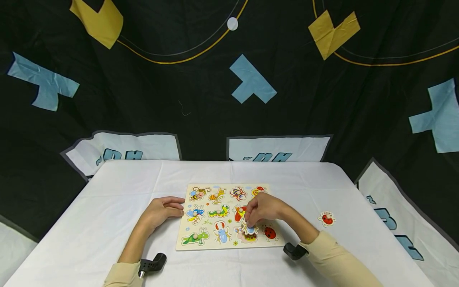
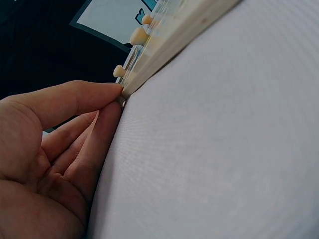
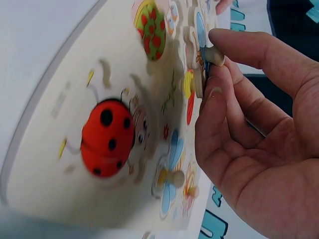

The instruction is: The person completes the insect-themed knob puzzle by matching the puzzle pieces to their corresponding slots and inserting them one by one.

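Note:
On a white table lies a wooden peg puzzle board (image 1: pixel 208 246) with printed insects and knobbed pieces. My left hand (image 1: pixel 163 213) rests against its left side; in the left wrist view, fingertips of the left hand (image 2: pixel 65 134) touch the board's edge. My right hand (image 1: pixel 265 208) pinches the wooden knob (image 3: pixel 215 56) of a puzzle piece (image 1: pixel 250 229) with thumb and fingers. That piece is tilted over the lower right of the board, partly covering a print with a red-spotted green shape (image 3: pixel 150 32). Its picture, partly blue, shows too obliquely to identify.
A loose ladybug piece (image 1: pixel 327 219) lies on the table right of the board. Near the board's lower right corner a red ladybug print (image 3: pixel 108 138) shows without a knob. Behind the table hangs a black cloth (image 1: pixel 201 115) with blue and yellow shapes.

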The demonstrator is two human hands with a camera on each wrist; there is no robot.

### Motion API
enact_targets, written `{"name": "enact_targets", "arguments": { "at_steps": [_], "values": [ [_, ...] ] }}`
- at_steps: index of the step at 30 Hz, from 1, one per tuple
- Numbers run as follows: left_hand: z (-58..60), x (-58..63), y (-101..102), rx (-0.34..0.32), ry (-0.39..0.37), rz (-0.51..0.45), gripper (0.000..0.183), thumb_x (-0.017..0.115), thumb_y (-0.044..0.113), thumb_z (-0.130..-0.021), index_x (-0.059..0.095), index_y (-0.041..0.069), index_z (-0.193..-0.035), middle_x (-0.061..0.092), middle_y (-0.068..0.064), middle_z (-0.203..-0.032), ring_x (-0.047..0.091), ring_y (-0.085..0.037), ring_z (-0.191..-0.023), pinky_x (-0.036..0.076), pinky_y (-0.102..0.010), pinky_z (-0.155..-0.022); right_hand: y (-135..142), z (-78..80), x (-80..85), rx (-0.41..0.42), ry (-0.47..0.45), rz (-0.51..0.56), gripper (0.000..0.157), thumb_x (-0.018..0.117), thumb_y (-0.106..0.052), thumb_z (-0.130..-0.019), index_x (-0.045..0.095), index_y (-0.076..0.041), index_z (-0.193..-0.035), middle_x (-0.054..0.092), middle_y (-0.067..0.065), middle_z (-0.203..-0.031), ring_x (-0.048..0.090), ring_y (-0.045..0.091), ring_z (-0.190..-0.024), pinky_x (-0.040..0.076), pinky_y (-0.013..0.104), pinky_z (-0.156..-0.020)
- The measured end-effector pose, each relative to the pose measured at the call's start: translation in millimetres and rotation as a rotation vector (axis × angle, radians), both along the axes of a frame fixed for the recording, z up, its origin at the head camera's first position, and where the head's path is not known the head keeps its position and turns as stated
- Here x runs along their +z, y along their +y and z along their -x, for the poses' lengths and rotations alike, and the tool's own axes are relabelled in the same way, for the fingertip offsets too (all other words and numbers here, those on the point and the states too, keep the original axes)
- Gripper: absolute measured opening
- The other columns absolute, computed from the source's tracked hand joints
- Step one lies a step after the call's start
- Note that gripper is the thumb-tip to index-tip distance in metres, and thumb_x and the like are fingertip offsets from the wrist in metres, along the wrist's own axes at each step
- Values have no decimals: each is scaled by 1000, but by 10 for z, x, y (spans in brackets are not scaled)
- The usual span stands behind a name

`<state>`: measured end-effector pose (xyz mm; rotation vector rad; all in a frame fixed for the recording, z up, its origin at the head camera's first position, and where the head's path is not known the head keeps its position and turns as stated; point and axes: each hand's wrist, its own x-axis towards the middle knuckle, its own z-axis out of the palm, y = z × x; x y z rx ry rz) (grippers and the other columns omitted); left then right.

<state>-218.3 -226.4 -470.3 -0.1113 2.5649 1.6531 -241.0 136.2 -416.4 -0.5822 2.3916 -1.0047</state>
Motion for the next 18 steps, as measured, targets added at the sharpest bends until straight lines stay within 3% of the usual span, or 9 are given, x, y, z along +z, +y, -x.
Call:
{"name": "enact_targets", "arguments": {
  "at_steps": [9, 18],
  "values": [
    [9, -17, 5, 12, -3, -8, 48, 84, 11, -78, 71, 5, -123, 77, -3, -94, 70, -9, -88, 49, -21, -80, -176, -6, -37, 39, 1, 28, 14, 86, -7, -68, 76, -9, -77, 67, -5, -64, 55, 8, -60, 43, 24, -58],
    [3, -1, -3, -3, -2, -31, 49, 84, 11, -77, 71, 3, -124, 77, -4, -95, 69, -8, -88, 49, -19, -78, -361, -7, -82, 83, 29, 6, 13, 87, -10, -68, 77, -14, -75, 68, -7, -64, 54, 7, -62, 42, 23, -62]
  ]
}}
